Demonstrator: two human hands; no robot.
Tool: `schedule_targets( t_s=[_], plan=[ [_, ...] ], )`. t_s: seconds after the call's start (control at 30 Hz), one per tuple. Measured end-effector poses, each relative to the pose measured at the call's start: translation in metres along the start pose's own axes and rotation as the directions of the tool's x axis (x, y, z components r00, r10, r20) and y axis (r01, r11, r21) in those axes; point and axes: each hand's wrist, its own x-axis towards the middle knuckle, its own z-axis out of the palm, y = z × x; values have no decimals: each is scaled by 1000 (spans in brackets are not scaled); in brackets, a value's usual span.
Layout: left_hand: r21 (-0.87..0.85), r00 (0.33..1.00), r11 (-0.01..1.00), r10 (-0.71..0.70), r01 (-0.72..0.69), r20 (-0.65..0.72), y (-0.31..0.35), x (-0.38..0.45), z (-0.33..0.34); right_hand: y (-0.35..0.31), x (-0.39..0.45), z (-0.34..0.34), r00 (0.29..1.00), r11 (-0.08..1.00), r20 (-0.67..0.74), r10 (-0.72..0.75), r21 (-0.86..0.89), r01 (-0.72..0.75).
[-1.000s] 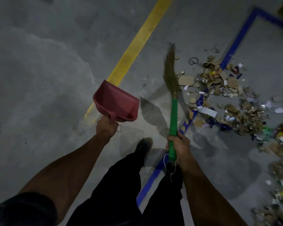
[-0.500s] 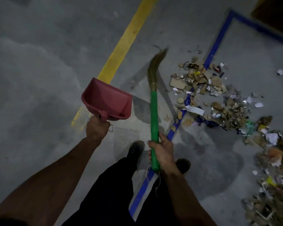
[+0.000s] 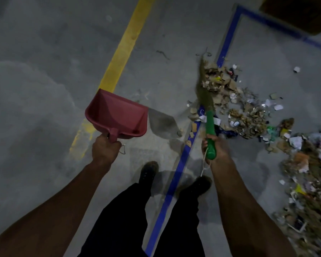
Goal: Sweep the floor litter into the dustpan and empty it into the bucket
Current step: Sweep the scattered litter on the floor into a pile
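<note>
Overhead, the left hand (image 3: pixel 105 146) grips a red dustpan (image 3: pixel 117 115) by its handle, held above the floor. Right hand (image 3: pixel 214 145) clasps a green-handled broom (image 3: pixel 205 93), bristles touching scattered litter (image 3: pixel 235 101) just ahead and right of it.

Grey concrete floor (image 3: pixel 44 80) with a yellow line (image 3: pixel 127 45) and blue line (image 3: pixel 176 179); litter (image 3: pixel 248 115) of cardboard and paper scraps lies across the blue line toward the right edge.
</note>
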Motion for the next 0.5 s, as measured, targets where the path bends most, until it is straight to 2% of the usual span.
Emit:
schedule_targets(
  t_s=[0.07,0.23,0.37,0.5],
  plan=[
    [3,1000,1000,8,-8,6,5,-2,3,3,-12,-1,999,999,-23,-37,-2,37],
    [35,999,999,33,-34,14,22,-6,13,50,-53,-3,979,975,44,-200,-94,204],
    [26,998,998,60,-60,24,37,-11,26,60,-42,6,983,964,94,-156,-203,173],
    [45,998,997,54,-55,35,52,-16,40,31,-8,12,983,924,126,-135,-342,171]
  ],
)
